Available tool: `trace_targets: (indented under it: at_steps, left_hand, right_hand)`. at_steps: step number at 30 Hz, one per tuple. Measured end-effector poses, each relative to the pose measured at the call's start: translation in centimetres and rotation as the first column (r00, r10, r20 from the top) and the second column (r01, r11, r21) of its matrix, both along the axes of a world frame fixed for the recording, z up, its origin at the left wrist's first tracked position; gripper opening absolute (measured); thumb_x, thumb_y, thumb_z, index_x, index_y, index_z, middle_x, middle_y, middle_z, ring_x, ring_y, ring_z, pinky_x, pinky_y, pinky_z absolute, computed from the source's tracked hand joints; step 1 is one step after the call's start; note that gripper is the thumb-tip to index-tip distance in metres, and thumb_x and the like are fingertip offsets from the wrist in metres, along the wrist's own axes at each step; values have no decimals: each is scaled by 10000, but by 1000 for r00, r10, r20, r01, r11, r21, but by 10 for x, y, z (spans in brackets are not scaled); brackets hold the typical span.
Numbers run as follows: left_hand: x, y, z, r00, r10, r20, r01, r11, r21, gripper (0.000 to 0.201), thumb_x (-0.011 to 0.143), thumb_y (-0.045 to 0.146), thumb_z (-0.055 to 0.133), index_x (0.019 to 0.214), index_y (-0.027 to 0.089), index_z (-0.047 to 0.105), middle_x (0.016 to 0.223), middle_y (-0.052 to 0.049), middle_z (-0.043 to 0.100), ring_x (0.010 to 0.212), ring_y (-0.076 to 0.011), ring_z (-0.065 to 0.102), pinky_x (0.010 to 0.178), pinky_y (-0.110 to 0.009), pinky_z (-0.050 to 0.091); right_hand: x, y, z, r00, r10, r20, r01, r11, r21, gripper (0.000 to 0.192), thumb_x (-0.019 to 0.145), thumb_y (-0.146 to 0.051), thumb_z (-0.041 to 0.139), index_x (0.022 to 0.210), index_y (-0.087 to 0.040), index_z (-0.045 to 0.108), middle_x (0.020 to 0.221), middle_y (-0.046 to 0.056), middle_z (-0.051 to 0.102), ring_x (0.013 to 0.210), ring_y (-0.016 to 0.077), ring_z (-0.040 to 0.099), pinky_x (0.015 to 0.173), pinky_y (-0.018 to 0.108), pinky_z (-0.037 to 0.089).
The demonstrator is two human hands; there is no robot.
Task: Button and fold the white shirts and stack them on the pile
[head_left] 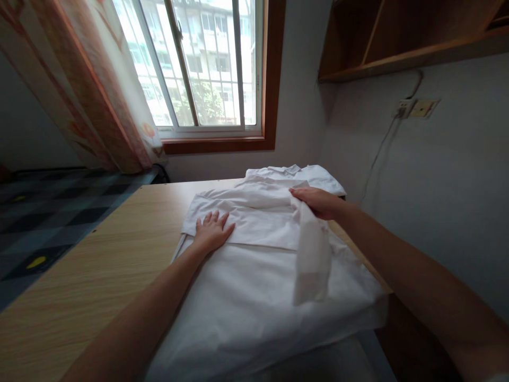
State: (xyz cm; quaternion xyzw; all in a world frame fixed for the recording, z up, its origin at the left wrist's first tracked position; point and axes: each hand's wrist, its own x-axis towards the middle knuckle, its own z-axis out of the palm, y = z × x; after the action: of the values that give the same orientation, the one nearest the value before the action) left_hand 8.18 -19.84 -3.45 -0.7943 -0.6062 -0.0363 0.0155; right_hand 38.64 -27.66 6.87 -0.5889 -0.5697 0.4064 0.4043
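Observation:
A white shirt [254, 286] lies spread on a light wooden table [99, 265], partly folded, its collar end toward the wall. My left hand [212, 232] rests flat on a folded part of it, fingers apart. My right hand [318, 202] grips a sleeve [312, 254] of the shirt and holds it lifted, so the sleeve hangs down over the shirt's body.
A window [207, 63] with a patterned curtain [87, 90] stands beyond the table. A white wall with a socket and cable [409, 109] runs along the right, under a wooden shelf [397, 42]. A checked bedcover [47, 212] lies to the left.

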Motion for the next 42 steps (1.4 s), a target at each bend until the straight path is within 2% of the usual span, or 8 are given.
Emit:
trace_targets:
  at_steps: [4, 8, 16, 21, 27, 32, 37, 42]
  left_hand:
    - [-3, 1, -2, 999, -16, 44, 15, 999, 35, 604, 955, 551, 313, 1470, 254, 419, 1562, -144, 332, 1454, -348, 247, 1128, -601, 189]
    - [-9, 2, 3, 960, -166, 225, 138, 981, 136, 454, 941, 409, 386, 1239, 198, 657, 1375, -126, 572, 1299, -293, 463, 1089, -458, 322]
    - [34, -37, 23, 823, -404, 399, 439, 899, 5, 630, 929, 614, 295, 654, 175, 653, 759, -80, 641, 781, -207, 565, 783, -340, 406]
    - [51, -60, 23, 791, -214, 573, 372, 912, -172, 604, 768, 749, 485, 557, 183, 484, 592, 8, 482, 564, -135, 438, 543, -276, 300]
    - [37, -63, 39, 471, 252, 845, 499, 714, -491, 441, 668, 558, 707, 827, 154, 632, 718, -10, 637, 640, -145, 578, 572, -242, 435]
    - [18, -60, 70, 306, 581, 754, 437, 618, -653, 388, 642, 442, 765, 890, 174, 634, 814, -60, 707, 716, -210, 668, 629, -304, 561]
    - [-23, -62, 84, 471, 549, 691, 269, 657, -705, 571, 540, 586, 803, 952, 232, 626, 908, -37, 703, 819, -240, 669, 630, -305, 557]
    - [-65, -66, 58, 791, 278, 545, 118, 805, -581, 604, 523, 702, 697, 835, 191, 612, 726, 3, 594, 673, -177, 547, 537, -245, 418]
  right_hand:
    - [-57, 19, -27, 903, 94, -419, -189, 963, -190, 181, 978, -274, 458, 849, -175, 537, 622, -5, 595, 551, 116, 600, 583, 252, 570]
    - [-76, 19, -51, 903, 267, -336, -324, 938, -126, 121, 924, -243, 561, 880, -145, 617, 768, 48, 673, 654, 118, 654, 599, 217, 568]
    - [-11, 30, -81, 968, -206, -145, 243, 916, 321, 263, 825, -319, 531, 962, -139, 666, 696, 7, 643, 512, 87, 536, 442, 172, 399]
    - [9, 33, -102, 942, -330, -64, 328, 860, 391, 376, 800, -394, 496, 982, -126, 688, 592, -10, 592, 461, 104, 477, 457, 210, 374]
    - [10, 33, -106, 952, -305, 15, 270, 865, 423, 400, 815, -423, 485, 979, -125, 696, 604, -1, 596, 476, 111, 489, 473, 216, 385]
    - [12, 31, -107, 946, -323, 13, 294, 877, 381, 360, 819, -387, 482, 975, -138, 691, 598, -7, 599, 465, 108, 502, 449, 203, 380]
    - [18, 32, -108, 926, -378, -14, 363, 878, 313, 334, 809, -314, 483, 1016, -145, 685, 624, -2, 615, 489, 117, 543, 458, 201, 407]
    - [37, 35, -105, 844, -516, 145, 438, 820, 369, 336, 790, -205, 473, 1036, -137, 692, 768, 55, 685, 697, 172, 636, 660, 263, 500]
